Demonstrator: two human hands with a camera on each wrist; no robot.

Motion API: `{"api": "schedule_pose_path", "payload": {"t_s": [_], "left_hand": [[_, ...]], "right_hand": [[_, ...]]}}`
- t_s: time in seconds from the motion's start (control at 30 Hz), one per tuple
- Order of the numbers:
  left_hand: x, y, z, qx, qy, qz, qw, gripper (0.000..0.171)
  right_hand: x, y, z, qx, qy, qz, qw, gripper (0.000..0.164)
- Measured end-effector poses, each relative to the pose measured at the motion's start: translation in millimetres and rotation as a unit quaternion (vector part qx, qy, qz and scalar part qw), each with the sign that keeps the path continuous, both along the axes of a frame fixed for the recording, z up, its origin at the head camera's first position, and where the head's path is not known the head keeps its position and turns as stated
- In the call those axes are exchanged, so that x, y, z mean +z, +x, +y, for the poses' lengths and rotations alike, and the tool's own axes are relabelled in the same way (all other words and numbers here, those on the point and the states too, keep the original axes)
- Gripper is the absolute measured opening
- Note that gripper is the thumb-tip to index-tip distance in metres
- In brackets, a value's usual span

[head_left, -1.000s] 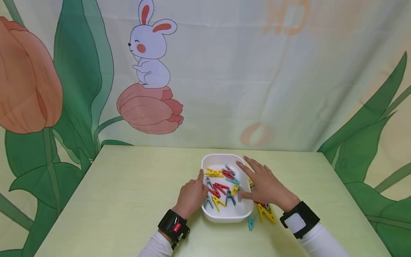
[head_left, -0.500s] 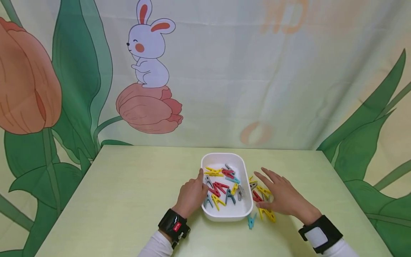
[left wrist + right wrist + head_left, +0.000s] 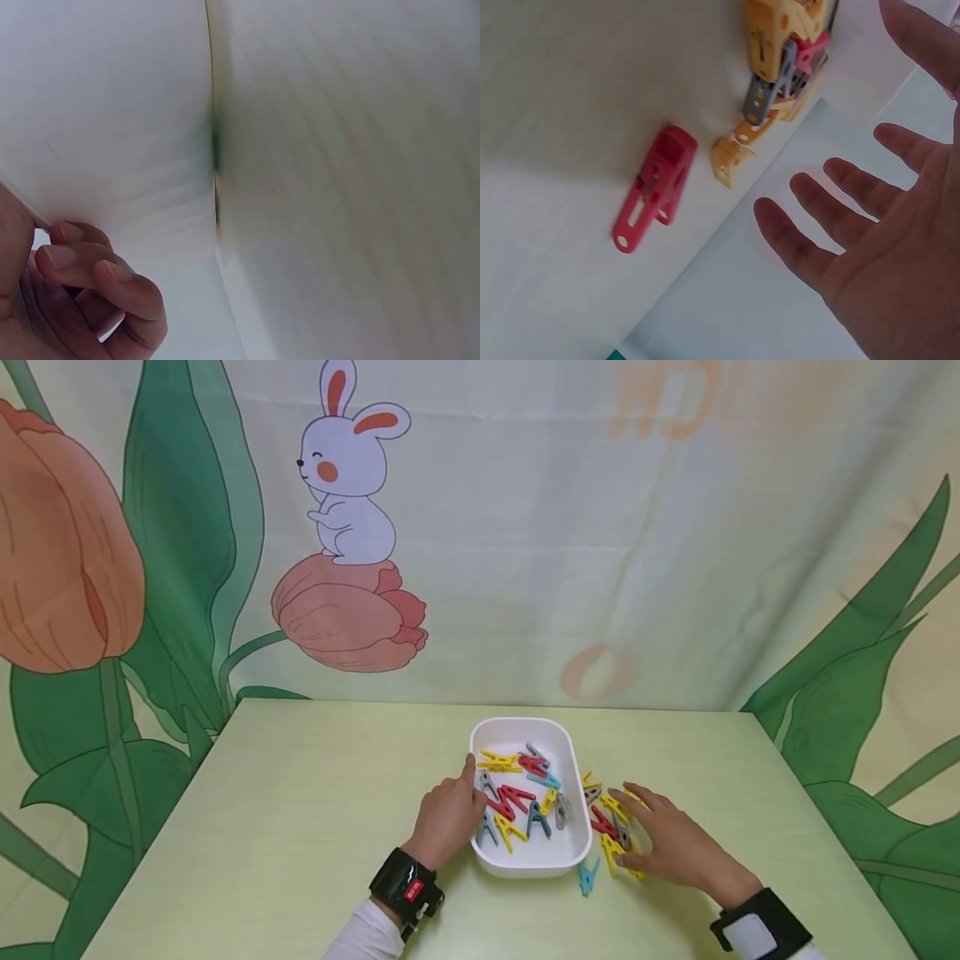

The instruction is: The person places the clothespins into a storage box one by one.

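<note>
A white plastic basin (image 3: 525, 860) holds several clothespins, among them a yellow one (image 3: 508, 832), a red one (image 3: 516, 797) and a dark blue-grey one (image 3: 537, 819). My left hand (image 3: 447, 817) holds the basin by its left rim; in the left wrist view its fingers (image 3: 127, 289) curl beside the pale wall. To the right of the basin, my right hand (image 3: 671, 843) hovers over a loose heap of clothespins, fingers apart and nothing held. Its palm partly hides the heap in the head view. Seen from the right wrist, a red clothespin (image 3: 656, 187) lies apart from the yellow and grey ones.
A light blue clothespin (image 3: 587, 877) lies at the basin's near right corner. All this stands on a pale green table (image 3: 322, 810). Behind it hangs a backdrop (image 3: 510, 568) printed with a rabbit and tulips.
My right hand has moved from over the basin to the right and nearer me, above the loose clothespins. A grey clothespin lies in the basin where the hand was. My left hand stays put.
</note>
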State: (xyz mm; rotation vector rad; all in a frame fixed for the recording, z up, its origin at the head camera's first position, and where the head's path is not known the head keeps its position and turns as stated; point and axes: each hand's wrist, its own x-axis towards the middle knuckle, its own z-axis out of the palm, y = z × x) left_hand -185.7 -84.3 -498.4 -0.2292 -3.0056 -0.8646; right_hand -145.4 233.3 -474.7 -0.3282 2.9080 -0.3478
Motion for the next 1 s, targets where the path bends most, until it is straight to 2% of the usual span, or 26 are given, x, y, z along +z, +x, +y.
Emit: {"api": "schedule_pose_path", "payload": {"t_s": [0.3,0.47,0.6,1.0], "left_hand": [[-0.6,-0.5,-0.3,-0.001,0.002,-0.003,1.0,0.063],[-2.3,-0.1,-1.9,-0.012,-0.006,0.031,0.9994,0.062],[-2.7,0.0,-2.7,-0.015,-0.007,0.042,0.999,0.061],[-1.5,-0.6,-1.2,-0.009,0.0,0.017,0.9998,0.062]], "right_hand": [[-15.7,1.5,1.7,-0.019,0.008,-0.036,0.999,0.091],[-21.4,1.5,-0.3,-0.03,0.024,-0.059,0.998,0.084],[-27.2,0.9,-1.0,-0.026,0.035,-0.046,0.998,0.07],[-31.0,-0.1,-3.9,-0.018,0.047,-0.022,0.998,0.044]]}}
